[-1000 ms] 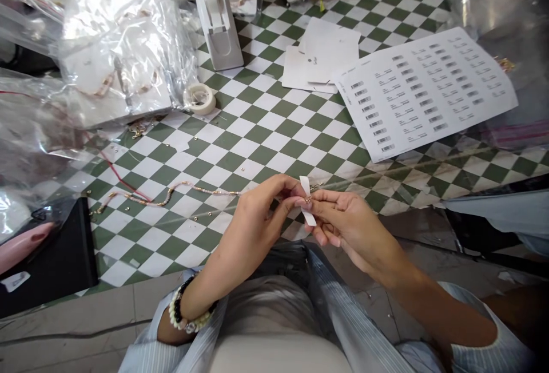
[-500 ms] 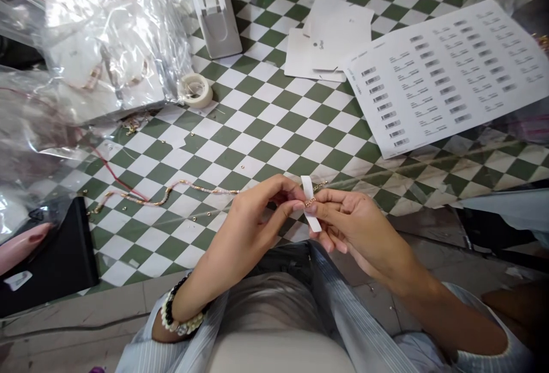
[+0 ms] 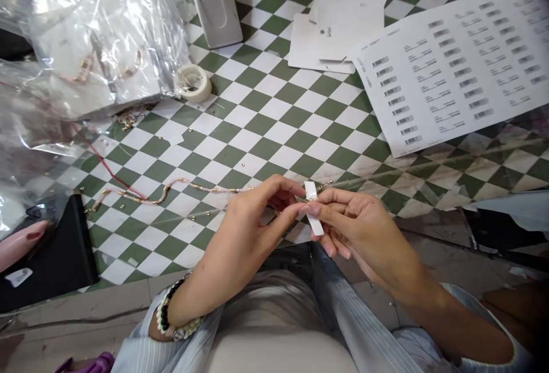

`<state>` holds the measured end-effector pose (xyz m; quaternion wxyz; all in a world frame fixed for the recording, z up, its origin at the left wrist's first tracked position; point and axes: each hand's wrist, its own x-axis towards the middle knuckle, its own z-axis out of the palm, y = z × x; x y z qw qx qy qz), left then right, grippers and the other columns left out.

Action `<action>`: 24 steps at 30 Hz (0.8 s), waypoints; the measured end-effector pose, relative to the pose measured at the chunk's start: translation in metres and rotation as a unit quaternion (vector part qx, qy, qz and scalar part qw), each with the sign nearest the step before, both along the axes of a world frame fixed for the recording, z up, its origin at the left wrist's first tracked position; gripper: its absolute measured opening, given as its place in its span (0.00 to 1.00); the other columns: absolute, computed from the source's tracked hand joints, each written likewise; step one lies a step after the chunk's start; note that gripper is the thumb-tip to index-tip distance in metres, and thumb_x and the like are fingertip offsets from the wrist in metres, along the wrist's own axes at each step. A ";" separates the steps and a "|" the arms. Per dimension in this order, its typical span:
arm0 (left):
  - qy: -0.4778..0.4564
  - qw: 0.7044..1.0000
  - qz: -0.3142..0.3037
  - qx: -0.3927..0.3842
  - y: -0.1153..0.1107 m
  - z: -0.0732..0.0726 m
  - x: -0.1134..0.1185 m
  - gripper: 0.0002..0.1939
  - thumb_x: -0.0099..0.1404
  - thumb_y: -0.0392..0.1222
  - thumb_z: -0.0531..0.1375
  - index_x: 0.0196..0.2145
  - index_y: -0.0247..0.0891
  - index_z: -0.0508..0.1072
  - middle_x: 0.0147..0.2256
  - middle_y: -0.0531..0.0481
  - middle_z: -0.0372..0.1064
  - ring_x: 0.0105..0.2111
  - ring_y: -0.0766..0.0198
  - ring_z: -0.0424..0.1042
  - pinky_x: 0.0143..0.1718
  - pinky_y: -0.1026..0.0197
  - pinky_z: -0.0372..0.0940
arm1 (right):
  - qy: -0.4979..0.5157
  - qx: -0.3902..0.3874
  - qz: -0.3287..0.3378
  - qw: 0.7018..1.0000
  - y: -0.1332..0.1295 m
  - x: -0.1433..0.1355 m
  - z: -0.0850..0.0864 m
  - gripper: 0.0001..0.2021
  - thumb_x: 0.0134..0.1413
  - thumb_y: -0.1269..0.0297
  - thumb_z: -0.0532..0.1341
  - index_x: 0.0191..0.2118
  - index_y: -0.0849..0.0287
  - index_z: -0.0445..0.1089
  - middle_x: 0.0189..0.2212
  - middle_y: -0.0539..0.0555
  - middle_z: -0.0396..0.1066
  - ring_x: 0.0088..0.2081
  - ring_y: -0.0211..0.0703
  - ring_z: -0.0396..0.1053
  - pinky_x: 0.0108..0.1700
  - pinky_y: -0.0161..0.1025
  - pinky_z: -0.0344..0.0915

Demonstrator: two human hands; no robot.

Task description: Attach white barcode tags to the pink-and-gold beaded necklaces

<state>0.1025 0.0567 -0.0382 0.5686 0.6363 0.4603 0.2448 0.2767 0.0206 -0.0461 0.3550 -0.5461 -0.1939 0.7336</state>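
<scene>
A beaded necklace (image 3: 201, 188) runs across the checkered table from the left to my hands, its end chain (image 3: 325, 185) showing behind my right fingers. My left hand (image 3: 261, 218) pinches the necklace's chain end between thumb and forefinger. Against it, the thumb and forefinger of my right hand (image 3: 351, 218) are closed on the same small chain part, beside a narrow white label strip (image 3: 315, 223). The strip stands crosswise between the two hands, looped by the chain. The exact contact under the fingertips is hidden.
A printed barcode sheet (image 3: 454, 70) lies at the right, overlapping white cards (image 3: 351, 24). Behind are a tape dispenser (image 3: 217, 12) and a tape roll (image 3: 195, 83). Clear plastic bags (image 3: 107, 35) cover the left back. A black object (image 3: 72, 253) and small loose beads lie at the left.
The view has shifted slightly. Both hands remain together at the chain, while the white strip has tilted a little and its upper part looks shorter.
</scene>
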 end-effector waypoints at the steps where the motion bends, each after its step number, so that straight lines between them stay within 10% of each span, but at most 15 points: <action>1: 0.003 1.000 -0.001 0.002 0.000 0.000 0.000 0.02 0.69 0.39 0.62 0.40 0.40 0.73 0.38 0.55 0.75 0.39 0.72 0.74 0.42 0.73 0.68 | -0.004 0.000 0.000 1.000 0.000 0.000 0.000 0.12 0.51 0.57 0.70 0.30 0.61 0.73 0.18 0.48 0.70 0.14 0.27 0.59 0.13 0.25 0.48; 24: 0.064 0.998 -0.023 0.014 0.006 0.007 -0.001 0.06 0.70 0.41 0.62 0.36 0.38 0.76 0.33 0.57 0.76 0.32 0.73 0.72 0.34 0.73 0.63 | -0.021 0.001 0.016 1.000 0.000 0.000 0.003 0.13 0.52 0.57 0.70 0.27 0.60 0.70 0.18 0.47 0.70 0.14 0.25 0.59 0.14 0.24 0.49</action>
